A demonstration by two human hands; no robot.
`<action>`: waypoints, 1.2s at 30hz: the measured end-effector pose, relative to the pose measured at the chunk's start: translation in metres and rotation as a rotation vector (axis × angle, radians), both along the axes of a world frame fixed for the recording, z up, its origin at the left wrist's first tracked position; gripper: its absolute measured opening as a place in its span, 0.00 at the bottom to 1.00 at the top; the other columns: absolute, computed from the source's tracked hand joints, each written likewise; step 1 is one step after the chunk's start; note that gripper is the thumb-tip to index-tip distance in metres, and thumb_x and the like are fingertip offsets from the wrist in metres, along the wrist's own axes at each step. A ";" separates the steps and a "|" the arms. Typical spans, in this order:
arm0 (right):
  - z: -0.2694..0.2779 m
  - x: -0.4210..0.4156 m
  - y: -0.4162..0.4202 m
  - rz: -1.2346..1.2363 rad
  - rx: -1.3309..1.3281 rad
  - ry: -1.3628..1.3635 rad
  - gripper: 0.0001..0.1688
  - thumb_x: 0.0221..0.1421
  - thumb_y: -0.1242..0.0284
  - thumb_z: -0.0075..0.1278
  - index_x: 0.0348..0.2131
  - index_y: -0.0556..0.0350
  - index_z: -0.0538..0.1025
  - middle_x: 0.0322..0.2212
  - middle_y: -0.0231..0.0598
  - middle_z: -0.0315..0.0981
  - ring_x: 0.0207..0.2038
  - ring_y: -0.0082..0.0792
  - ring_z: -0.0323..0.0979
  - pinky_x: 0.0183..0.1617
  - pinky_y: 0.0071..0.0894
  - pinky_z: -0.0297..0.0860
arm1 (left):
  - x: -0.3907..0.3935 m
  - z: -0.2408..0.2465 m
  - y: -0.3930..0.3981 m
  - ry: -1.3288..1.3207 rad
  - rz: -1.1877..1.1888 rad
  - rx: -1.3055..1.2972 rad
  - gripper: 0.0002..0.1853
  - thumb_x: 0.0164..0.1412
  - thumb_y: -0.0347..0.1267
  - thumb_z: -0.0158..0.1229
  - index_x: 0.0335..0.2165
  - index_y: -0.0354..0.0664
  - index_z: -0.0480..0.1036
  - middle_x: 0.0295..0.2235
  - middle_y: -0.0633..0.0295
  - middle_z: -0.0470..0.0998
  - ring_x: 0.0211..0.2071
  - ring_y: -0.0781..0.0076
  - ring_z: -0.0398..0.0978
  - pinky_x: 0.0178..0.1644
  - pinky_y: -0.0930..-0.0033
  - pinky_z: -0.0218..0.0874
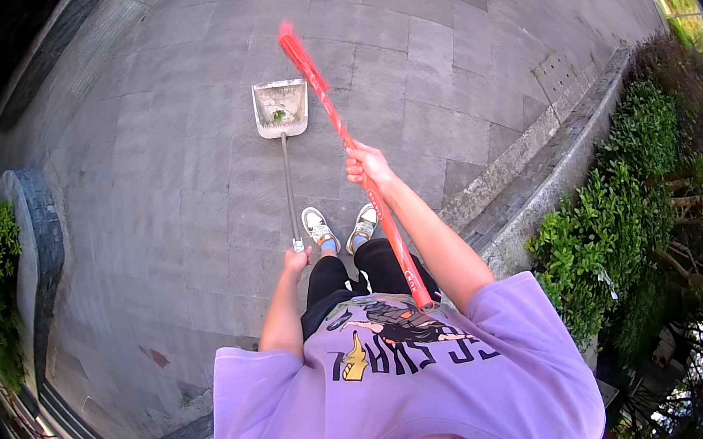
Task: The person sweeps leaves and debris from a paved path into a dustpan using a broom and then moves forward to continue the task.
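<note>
My left hand (297,260) is closed around the upper end of a long-handled dustpan (281,110), whose grey pole runs away from me to a whitish pan on the paving. A few green leaves (278,116) and some dirt lie in the pan. My right hand (368,163) grips the red shaft of a broom (337,120) partway along. The broom slants across my front, its near end by my shirt and its red bristles (285,29) beyond the pan, to the right of the pan's middle. The bristles look slightly blurred.
Grey stone paving (190,173) spreads around my shoes (319,224). A low stone kerb (543,188) with green shrubs (612,222) runs along the right. A curved planter wall (40,222) stands at left, with steps (79,423) below it. A brown leaf-like patch (159,357) lies at lower left.
</note>
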State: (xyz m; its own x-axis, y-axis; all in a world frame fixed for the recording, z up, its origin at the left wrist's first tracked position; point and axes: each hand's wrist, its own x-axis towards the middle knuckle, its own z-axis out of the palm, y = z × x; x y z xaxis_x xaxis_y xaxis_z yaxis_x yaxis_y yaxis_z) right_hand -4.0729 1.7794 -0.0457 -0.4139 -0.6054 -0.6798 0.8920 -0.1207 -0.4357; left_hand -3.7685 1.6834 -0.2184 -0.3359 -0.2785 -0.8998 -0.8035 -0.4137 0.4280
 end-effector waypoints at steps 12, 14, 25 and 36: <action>-0.028 0.004 0.052 -0.168 -0.028 -0.197 0.06 0.58 0.77 0.42 0.38 0.53 0.66 0.16 0.24 0.55 0.14 0.13 0.52 0.14 0.14 0.50 | -0.028 0.031 -0.032 -0.073 -0.040 -0.276 0.06 0.42 0.24 0.57 0.16 0.32 0.70 0.16 0.57 0.72 0.16 0.68 0.70 0.21 0.63 0.59; -0.031 0.003 0.067 -0.196 0.042 -0.182 0.05 0.57 0.77 0.42 0.36 0.53 0.66 0.16 0.24 0.55 0.14 0.13 0.52 0.14 0.14 0.50 | -0.027 0.050 -0.062 -0.159 -0.239 -0.490 0.08 0.40 0.27 0.57 0.20 0.28 0.73 0.19 0.49 0.75 0.21 0.60 0.74 0.26 0.60 0.63; -0.055 -0.026 0.105 -0.130 0.398 0.016 0.02 0.54 0.79 0.43 0.30 0.55 0.65 0.15 0.27 0.56 0.13 0.19 0.55 0.14 0.22 0.55 | -0.111 0.151 -0.156 -0.183 -0.568 -0.827 0.16 0.41 0.33 0.53 0.24 0.28 0.76 0.26 0.38 0.75 0.33 0.44 0.76 0.39 0.54 0.66; -0.107 -0.139 0.054 0.016 0.467 0.055 0.05 0.56 0.77 0.43 0.36 0.54 0.66 0.15 0.26 0.57 0.12 0.18 0.55 0.12 0.22 0.56 | -0.293 0.197 -0.173 -0.302 -0.802 -0.849 0.17 0.43 0.34 0.52 0.30 0.30 0.76 0.33 0.40 0.76 0.39 0.46 0.75 0.44 0.55 0.65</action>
State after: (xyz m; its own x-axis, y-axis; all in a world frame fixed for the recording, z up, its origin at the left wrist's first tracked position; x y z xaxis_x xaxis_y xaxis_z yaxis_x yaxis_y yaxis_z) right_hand -4.2115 1.8338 -0.1523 -0.4499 -0.2463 -0.8585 0.8663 0.1132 -0.4865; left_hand -4.0619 1.5108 -0.0211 -0.4915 -0.6280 -0.6034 -0.8180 0.5707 0.0723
